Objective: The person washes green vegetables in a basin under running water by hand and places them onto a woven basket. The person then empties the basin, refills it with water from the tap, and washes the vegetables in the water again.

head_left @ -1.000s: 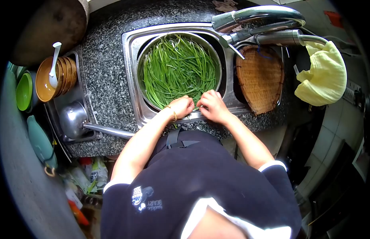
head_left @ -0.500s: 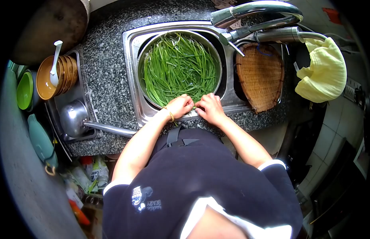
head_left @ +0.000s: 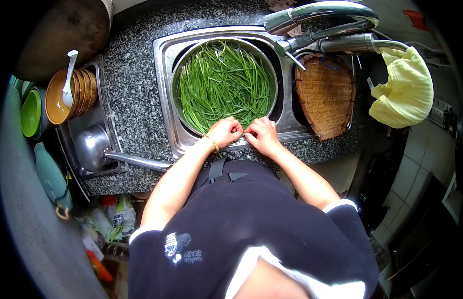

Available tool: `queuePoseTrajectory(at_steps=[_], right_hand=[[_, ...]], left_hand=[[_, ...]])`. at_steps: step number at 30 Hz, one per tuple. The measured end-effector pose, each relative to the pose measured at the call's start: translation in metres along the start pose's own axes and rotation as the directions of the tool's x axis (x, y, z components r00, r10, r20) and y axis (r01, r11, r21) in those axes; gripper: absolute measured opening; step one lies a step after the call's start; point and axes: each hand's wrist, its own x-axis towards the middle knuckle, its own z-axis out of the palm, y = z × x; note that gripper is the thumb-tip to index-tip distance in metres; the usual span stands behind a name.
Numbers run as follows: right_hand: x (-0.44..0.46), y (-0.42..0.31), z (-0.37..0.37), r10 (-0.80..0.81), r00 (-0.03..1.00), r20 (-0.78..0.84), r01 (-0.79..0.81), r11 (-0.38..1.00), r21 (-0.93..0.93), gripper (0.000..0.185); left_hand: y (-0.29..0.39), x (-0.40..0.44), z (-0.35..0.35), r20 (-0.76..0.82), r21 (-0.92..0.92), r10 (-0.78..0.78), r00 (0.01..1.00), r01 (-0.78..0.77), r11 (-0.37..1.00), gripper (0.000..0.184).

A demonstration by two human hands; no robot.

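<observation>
Long thin green chives [head_left: 224, 82] fill a round metal basin [head_left: 276, 92] that stands in the left bowl of the steel sink [head_left: 163, 74]. Over the basin's near rim, my left hand [head_left: 225, 131] has its fingertips pinched together. Close beside it, my right hand [head_left: 264, 134] is bent the same way, thumb and finger closed. A bit of green shows between the two sets of fingertips, apparently chive stalks, though the fingers mostly cover it.
A woven bamboo basket [head_left: 326, 97] leans in the right sink bowl under the faucet [head_left: 321, 12]. On the left are stacked brown bowls [head_left: 57, 102] with a white spoon [head_left: 68, 92] and a metal ladle [head_left: 92, 149]. A yellow cloth [head_left: 403, 89] hangs at right.
Both hands stay at the near rim, with only a slight shift of the fingers. Basin and chives look the same.
</observation>
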Motion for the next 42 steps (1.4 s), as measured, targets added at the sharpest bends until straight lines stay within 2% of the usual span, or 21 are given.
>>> queuePoseTrajectory(at_steps=[5,15,17,18,20,21,22,24,25,27,28,30,34,36,38,40,41,42], right_hand=[[-0.001,-0.002,-0.001,0.059,0.998,-0.017,-0.057,0.996,0.075,0.007],[-0.006,-0.004,-0.005,0.065,0.996,-0.062,-0.056,0.988,0.141,0.007],[-0.008,-0.002,-0.012,0.048,0.981,-0.189,-0.033,0.996,0.081,0.005],[-0.011,0.002,-0.015,0.053,0.98,-0.192,-0.04,0.997,0.07,0.005],[-0.016,0.015,-0.02,0.285,0.928,-0.241,-0.216,0.936,0.277,0.004],[-0.019,0.021,-0.02,0.348,0.889,-0.297,-0.256,0.917,0.307,0.005],[-0.022,0.027,-0.02,0.507,0.827,-0.242,-0.341,0.795,0.501,0.014],[-0.025,0.04,-0.021,0.523,0.819,-0.235,-0.365,0.792,0.49,0.025],[-0.027,0.045,-0.021,0.525,0.818,-0.236,-0.366,0.791,0.489,0.025],[-0.027,0.047,-0.022,0.451,0.863,-0.228,-0.372,0.872,0.317,0.033],[-0.027,0.048,-0.022,0.453,0.862,-0.228,-0.374,0.872,0.317,0.033],[-0.023,0.044,-0.025,0.392,0.879,-0.273,-0.364,0.92,0.147,0.034],[-0.015,0.045,-0.026,0.333,0.874,-0.353,-0.345,0.938,0.03,0.031],[-0.012,0.043,-0.032,0.267,0.903,-0.336,-0.339,0.924,-0.177,0.028],[-0.011,0.048,-0.03,0.265,0.91,-0.32,-0.335,0.924,-0.186,0.024],[-0.009,0.053,-0.027,0.234,0.909,-0.346,-0.339,0.897,-0.284,0.034],[-0.007,0.053,-0.027,0.233,0.909,-0.345,-0.337,0.898,-0.284,0.034],[-0.005,0.053,-0.026,0.254,0.904,-0.345,-0.353,0.898,-0.263,0.043]], left_hand=[[0.002,-0.001,0.0,0.002,0.007,-0.009,1.0,0.009,1.0,0.011],[-0.002,-0.002,0.007,-0.047,0.013,-0.013,0.999,0.014,1.0,0.014],[-0.001,-0.002,0.005,-0.056,-0.032,-0.024,0.998,0.022,0.999,0.015],[0.002,-0.002,0.002,-0.038,-0.036,-0.034,0.999,0.033,0.999,0.015],[0.014,-0.006,-0.003,-0.028,-0.018,-0.086,0.996,0.086,0.996,0.016],[0.017,-0.008,-0.003,-0.045,0.016,-0.071,0.996,0.072,0.997,0.02],[0.02,-0.009,-0.002,-0.04,0.013,-0.062,0.997,0.063,0.998,0.02],[0.025,-0.014,0.0,-0.197,0.125,0.004,0.98,0.021,0.992,0.022],[0.028,-0.015,0.0,-0.225,0.148,0.031,0.974,0.003,0.989,0.023],[0.03,-0.016,-0.001,-0.282,0.2,0.084,0.956,-0.027,0.979,0.022],[0.032,-0.016,-0.001,-0.338,0.254,0.14,0.931,-0.053,0.966,0.021],[0.037,-0.017,-0.005,-0.36,0.214,0.13,0.924,-0.054,0.975,0.022],[0.04,-0.02,-0.015,-0.454,0.153,0.134,0.881,-0.071,0.986,0.021],[0.04,-0.023,-0.02,-0.486,0.106,0.091,0.869,-0.045,0.993,0.021],[0.04,-0.024,-0.024,-0.515,0.106,0.104,0.851,-0.058,0.993,0.021],[0.041,-0.027,-0.027,-0.542,0.006,0.019,0.84,-0.018,1.0,0.021],[0.04,-0.028,-0.028,-0.564,-0.005,0.026,0.825,-0.034,0.999,0.02],[0.04,-0.029,-0.031,-0.564,-0.005,0.025,0.825,-0.033,0.999,0.02]])
